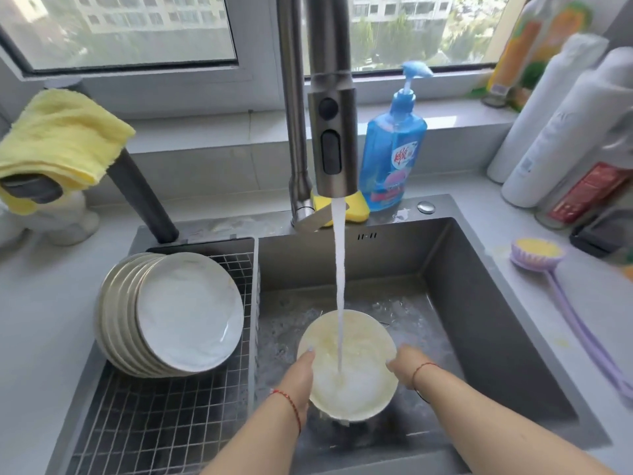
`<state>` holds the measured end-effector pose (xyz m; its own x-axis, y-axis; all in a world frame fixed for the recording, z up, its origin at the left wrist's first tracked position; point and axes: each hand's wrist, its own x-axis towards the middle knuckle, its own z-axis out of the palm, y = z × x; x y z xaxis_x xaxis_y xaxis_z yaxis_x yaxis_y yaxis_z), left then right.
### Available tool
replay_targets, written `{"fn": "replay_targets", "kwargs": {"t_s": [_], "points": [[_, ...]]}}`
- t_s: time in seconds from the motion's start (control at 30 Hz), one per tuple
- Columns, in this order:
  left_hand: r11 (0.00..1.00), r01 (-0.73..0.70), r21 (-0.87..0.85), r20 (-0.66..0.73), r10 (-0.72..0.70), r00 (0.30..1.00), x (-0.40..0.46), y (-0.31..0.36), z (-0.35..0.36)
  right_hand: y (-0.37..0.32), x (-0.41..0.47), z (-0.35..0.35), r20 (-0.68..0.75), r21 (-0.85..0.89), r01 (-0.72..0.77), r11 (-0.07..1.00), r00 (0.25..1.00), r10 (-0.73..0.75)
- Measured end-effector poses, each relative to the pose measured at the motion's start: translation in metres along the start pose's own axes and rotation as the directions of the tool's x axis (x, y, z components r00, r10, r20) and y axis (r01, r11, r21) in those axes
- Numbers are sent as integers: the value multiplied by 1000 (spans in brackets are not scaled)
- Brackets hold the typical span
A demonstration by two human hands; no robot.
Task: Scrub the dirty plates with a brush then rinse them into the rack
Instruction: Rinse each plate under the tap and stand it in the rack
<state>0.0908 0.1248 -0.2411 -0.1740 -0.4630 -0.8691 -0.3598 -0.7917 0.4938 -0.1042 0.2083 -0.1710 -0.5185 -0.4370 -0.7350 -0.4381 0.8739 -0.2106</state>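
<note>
Head cam: plate (356, 378) btwn both hands under tap stream (339, 286).

Bright daylight reaching you from the far window (130, 29), soft shadows in the sink (479, 303), glare on the racked plates (185, 313), wide-angle bending at your edges, right-side bottles (555, 132) blurred

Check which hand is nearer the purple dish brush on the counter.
Right. The right hand grips the right rim of the plate in the sink, on the side toward the brush; the left hand holds the plate's left rim, farther away.
</note>
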Motion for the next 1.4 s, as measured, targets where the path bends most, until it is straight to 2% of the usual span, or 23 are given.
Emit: {"fn": "replay_targets", "kwargs": {"t_s": [0.07,0.17,0.3,0.47,0.57,0.77,0.87,0.97,1.1,1.23,1.4], "points": [[998,47,-29,2,-47,999,-17,11,2,2,7,3,4,17,7,1000,1000,-7],[995,39,-92,-19,-41,999,-100,52,9,5,13,6,0,56,-14,998,1000,14],[994,22,-111,-20,-25,1000,-95,51,7,6,25,7,20,167,-71,983,997,68],[977,78,-196,-48,-89,995,-97,51,6,7,26,2,12,211,-94,973,996,94],[967,96,-237,-57,-112,992,-95,52,7,8,31,2,27,308,-130,943,991,128],[957,105,-272,-74,-129,989,-98,50,11,11,31,-1,17,410,-125,903,991,130],[954,95,-285,-73,-120,990,-101,53,11,12,25,0,119,505,-170,846,985,127],[960,66,-274,-63,-87,994,-105,55,11,9,15,-3,157,588,-207,782,977,141],[951,88,-297,-30,-101,994,-106,50,5,9,1,-16,86,618,-115,778,993,79],[917,103,-386,23,-102,995,-106,36,9,8,-17,-31,-47,624,44,780,999,-19],[806,125,-579,198,-9,980,-117,38,14,3,-37,-56,-142,617,189,764,981,-129]]}}
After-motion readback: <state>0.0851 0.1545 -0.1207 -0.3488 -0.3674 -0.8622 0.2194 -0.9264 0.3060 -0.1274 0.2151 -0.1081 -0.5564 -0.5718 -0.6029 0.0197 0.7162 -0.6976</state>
